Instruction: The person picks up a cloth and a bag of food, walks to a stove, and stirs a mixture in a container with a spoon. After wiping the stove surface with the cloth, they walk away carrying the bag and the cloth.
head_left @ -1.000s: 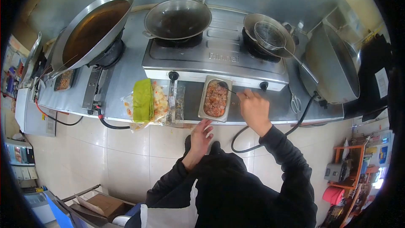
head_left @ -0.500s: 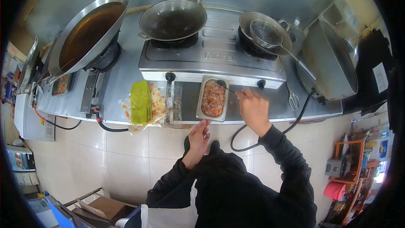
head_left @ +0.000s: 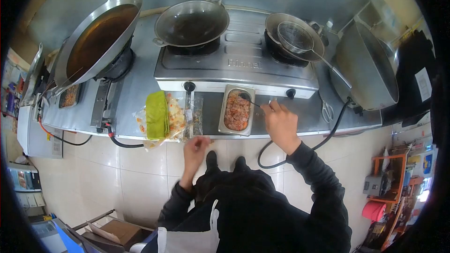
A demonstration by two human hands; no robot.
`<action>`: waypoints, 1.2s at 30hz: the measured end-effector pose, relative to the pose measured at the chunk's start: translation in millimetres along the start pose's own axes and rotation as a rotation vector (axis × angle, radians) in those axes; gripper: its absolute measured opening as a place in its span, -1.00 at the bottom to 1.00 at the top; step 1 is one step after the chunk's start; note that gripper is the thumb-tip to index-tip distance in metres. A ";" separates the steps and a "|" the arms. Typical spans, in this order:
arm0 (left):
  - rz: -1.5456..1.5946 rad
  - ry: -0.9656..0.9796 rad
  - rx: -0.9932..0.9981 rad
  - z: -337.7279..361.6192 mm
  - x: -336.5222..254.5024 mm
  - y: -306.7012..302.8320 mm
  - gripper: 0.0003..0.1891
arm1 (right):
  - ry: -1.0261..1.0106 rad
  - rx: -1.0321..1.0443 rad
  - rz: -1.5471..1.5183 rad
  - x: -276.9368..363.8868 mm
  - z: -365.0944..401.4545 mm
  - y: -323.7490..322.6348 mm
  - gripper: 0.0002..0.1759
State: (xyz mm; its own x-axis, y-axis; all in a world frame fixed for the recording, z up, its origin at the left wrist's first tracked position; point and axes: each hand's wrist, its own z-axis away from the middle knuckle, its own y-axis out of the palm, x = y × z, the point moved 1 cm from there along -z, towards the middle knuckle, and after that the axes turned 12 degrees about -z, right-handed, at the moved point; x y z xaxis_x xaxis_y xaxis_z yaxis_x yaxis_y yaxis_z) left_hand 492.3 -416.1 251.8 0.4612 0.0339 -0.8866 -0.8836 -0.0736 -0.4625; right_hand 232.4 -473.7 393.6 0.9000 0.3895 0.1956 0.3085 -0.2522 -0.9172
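A rectangular metal tray (head_left: 251, 121) of reddish chopped food (head_left: 237, 112) stands at the counter's front edge. My right hand (head_left: 281, 124) is closed on the handle of a dark spoon (head_left: 245, 97), whose bowl rests in the food near the tray's back end. My left hand (head_left: 195, 152) is in front of the counter edge, below the clear packets (head_left: 194, 117); its fingers are curled and slightly blurred, and whether they hold anything is unclear. Left of the packets, a folded green cloth (head_left: 157, 115) lies over a plastic bag of pale and orange pieces (head_left: 176, 115).
Behind the tray is a two-burner stove (head_left: 234, 68) with a wok (head_left: 192, 23) and a pan (head_left: 316, 42) holding a wire strainer (head_left: 295, 37). A large wok of brown liquid (head_left: 101, 37) stands left. Scissors (head_left: 326, 111) and a black hose (head_left: 335, 124) are at right.
My left hand has moved left, away from the tray's front end, and its fingers have curled. The spoon has shifted slightly in the tray, with my right hand still on it.
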 end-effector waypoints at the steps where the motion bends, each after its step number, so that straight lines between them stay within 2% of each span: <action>1: 0.046 0.005 -0.022 -20.6 -12.5 -3.5 -0.79 | 0.001 -0.003 -0.005 1.0 1.5 1.8 -0.85; 2: 0.095 0.014 -0.044 -45.7 -26.6 -6.4 -0.79 | 0.001 -0.009 -0.007 1.5 2.7 2.9 -0.86; 4: 0.145 -0.070 0.070 -99.0 -19.3 8.5 -0.73 | 0.012 -0.018 -0.010 2.7 6.2 2.8 -0.87; 7: 0.110 -0.318 0.265 -147.1 -26.9 38.0 -0.66 | 0.053 -0.007 -0.014 4.7 11.7 2.2 -0.83; 9: 0.125 -0.383 0.298 -160.1 -26.0 52.0 -0.65 | 0.103 0.030 -0.015 3.2 16.7 4.1 -0.74; 12: 0.137 -0.433 0.324 -172.7 -19.8 62.9 -0.67 | 0.061 -0.062 -0.040 3.7 18.4 3.0 -0.86; 19: 0.240 -0.487 0.328 -171.5 -13.0 54.1 -0.73 | 0.110 -0.072 -0.059 1.0 18.7 -3.1 -0.81; 22: 0.237 -0.429 0.238 -162.0 -11.2 45.0 -0.75 | 0.119 -0.072 -0.077 0.1 16.9 -6.5 -0.79; 25: 0.262 0.006 0.028 -151.4 11.4 43.6 -0.80 | 0.134 -0.059 -0.086 1.1 14.5 -9.8 -0.77; 28: 0.042 0.016 0.089 -116.7 -19.0 2.7 -0.81 | 0.138 -0.054 -0.100 1.7 14.1 -9.2 -0.74; 31: -0.284 0.047 -0.069 -73.7 -19.4 -24.8 -0.82 | 0.140 -0.055 -0.119 2.1 14.4 -7.7 -0.72; 35: -0.789 0.134 -0.646 -38.7 29.0 -74.5 -0.72 | 0.145 -0.034 -0.137 5.0 12.2 -9.9 -0.72; 36: -0.816 0.014 -0.632 -38.4 45.3 -87.7 -0.69 | 0.145 -0.027 -0.140 4.4 12.0 -10.3 -0.72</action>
State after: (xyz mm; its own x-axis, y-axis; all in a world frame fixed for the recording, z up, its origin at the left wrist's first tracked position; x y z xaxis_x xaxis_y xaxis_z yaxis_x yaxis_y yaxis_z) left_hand 593.8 -446.4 252.4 0.9056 0.2974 -0.3023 -0.0994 -0.5442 -0.8330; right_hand 229.5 -458.7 399.7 0.8821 0.2915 0.3699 0.4399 -0.2294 -0.8682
